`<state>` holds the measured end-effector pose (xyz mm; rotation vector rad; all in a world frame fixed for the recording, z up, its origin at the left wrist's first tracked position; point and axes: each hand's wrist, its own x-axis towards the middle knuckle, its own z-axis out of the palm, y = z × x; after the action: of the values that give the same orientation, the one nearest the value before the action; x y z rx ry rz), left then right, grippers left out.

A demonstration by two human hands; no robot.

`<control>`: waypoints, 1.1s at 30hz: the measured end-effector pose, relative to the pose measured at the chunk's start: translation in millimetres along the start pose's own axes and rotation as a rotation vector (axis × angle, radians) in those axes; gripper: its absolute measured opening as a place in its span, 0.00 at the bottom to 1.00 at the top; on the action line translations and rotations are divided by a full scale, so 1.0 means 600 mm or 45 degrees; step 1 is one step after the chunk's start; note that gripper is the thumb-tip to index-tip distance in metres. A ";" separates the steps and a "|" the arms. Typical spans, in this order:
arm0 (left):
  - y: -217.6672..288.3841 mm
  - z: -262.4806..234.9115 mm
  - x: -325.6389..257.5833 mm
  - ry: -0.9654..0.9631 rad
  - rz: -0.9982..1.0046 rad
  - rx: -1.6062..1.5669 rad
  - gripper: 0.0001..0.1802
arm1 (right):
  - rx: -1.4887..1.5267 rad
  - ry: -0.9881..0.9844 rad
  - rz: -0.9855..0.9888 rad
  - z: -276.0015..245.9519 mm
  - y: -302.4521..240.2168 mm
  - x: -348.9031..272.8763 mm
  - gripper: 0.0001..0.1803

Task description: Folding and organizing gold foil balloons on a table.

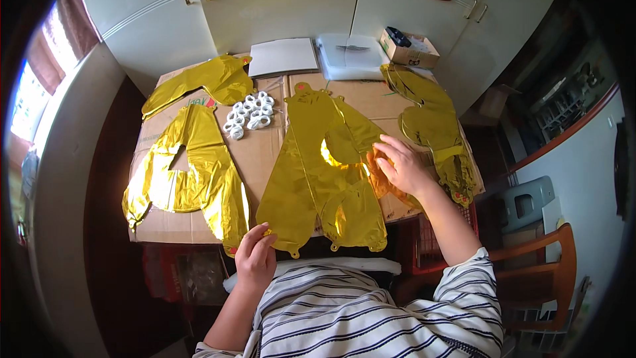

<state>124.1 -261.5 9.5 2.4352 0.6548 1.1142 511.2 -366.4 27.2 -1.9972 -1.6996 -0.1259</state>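
Observation:
A flat gold foil balloon (301, 152), wide at the bottom and narrow at the top, lies in front of me on the cardboard-covered table. My left hand (255, 255) is closed at its lower left corner, thumb and fingers pinching the foil edge. On its right side rests my right hand (404, 167), fingers partly stretched and thumb apart, touching the foil. Below that hand the foil is creased and reflects orange. Another flat gold foil balloon (222, 179), shaped like a letter A, lies to the left, with a cut-out in its middle.
More gold foil balloons lie at the back left (192, 86) and along the right edge (430, 119). White ribbon rolls (248, 114) sit between them. Behind are a white sheet stack (283, 56), clear plastic bags (348, 59) and a small box (417, 53). A wooden chair (563, 272) stands right.

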 end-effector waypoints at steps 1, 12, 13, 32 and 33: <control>0.003 -0.002 0.002 0.018 -0.034 -0.029 0.15 | -0.026 -0.004 0.050 0.001 0.004 0.001 0.19; 0.006 0.007 0.044 0.086 0.139 -0.170 0.16 | -0.099 -0.103 0.280 -0.022 -0.016 -0.041 0.22; 0.005 0.007 0.047 0.084 0.152 -0.176 0.16 | -0.095 -0.070 0.343 -0.027 -0.021 -0.039 0.22; 0.071 0.082 0.134 -0.240 0.538 -0.426 0.14 | -0.340 -0.353 1.153 -0.117 -0.008 -0.102 0.26; 0.075 0.088 0.136 -0.254 0.543 -0.430 0.14 | -0.331 -0.274 1.111 -0.115 -0.016 -0.103 0.24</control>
<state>223.3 -260.5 49.1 2.3944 -0.1178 1.0086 506.4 -450.8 65.8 -2.8438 -0.8021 0.1895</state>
